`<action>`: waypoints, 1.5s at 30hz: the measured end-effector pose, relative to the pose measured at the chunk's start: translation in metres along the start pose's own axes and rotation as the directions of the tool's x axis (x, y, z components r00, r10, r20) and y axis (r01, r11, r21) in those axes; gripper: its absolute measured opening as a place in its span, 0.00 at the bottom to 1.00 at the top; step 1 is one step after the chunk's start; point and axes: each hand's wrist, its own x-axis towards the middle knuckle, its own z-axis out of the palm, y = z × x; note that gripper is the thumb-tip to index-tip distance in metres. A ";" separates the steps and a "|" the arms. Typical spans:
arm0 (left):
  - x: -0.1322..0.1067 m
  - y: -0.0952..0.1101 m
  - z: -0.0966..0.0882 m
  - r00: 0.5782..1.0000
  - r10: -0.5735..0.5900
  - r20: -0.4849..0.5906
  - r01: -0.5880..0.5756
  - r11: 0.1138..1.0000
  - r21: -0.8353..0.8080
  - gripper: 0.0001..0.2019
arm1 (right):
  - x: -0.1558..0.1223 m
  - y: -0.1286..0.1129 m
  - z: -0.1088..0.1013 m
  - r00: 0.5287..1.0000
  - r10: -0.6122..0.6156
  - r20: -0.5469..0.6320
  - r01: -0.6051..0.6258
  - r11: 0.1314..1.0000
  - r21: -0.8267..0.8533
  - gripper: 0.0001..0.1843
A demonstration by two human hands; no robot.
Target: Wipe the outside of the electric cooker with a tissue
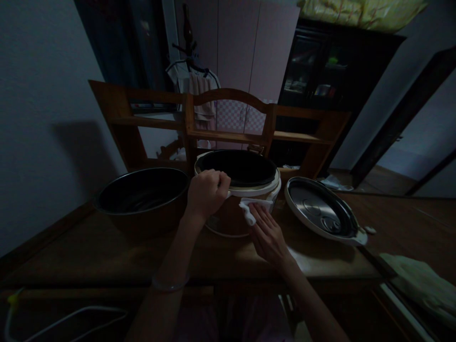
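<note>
Bare forearms of the person come nearest to the camera, and both reach forward to a round cooker with white rim, brownish wall and dark inside (231, 216), which stands on a brown wooden table (213, 263). On the left wrist sits a pale, thin bracelet (171, 286). Left hand (208, 192) is at the near left part of the cooker's rim, its fingers curled together into a fist; whether they are clamped on the rim, I cannot tell. Right hand (267, 232) holds a small crumpled white cloth (248, 211) at the front wall of the cooker, to the right of its middle; the fingers lie close together over this cloth, and the thumb cannot be seen clearly. Just left of the cooker stands a wide, deep black pot (146, 223), with its opening upward. To the right of the cooker rests a round lid with white edge and shiny metal inner face (313, 209), this face turned up. Behind the cooker rises a brown wooden shelf frame (228, 136), and farther behind it, a tall pale-pink cabinet (237, 52).
</note>
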 end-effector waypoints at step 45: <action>0.000 0.000 0.000 1.000 0.026 -0.001 -0.026 1.000 0.011 0.21 | -0.013 -0.016 -0.008 0.976 -0.070 0.207 -0.007 0.936 0.352 0.21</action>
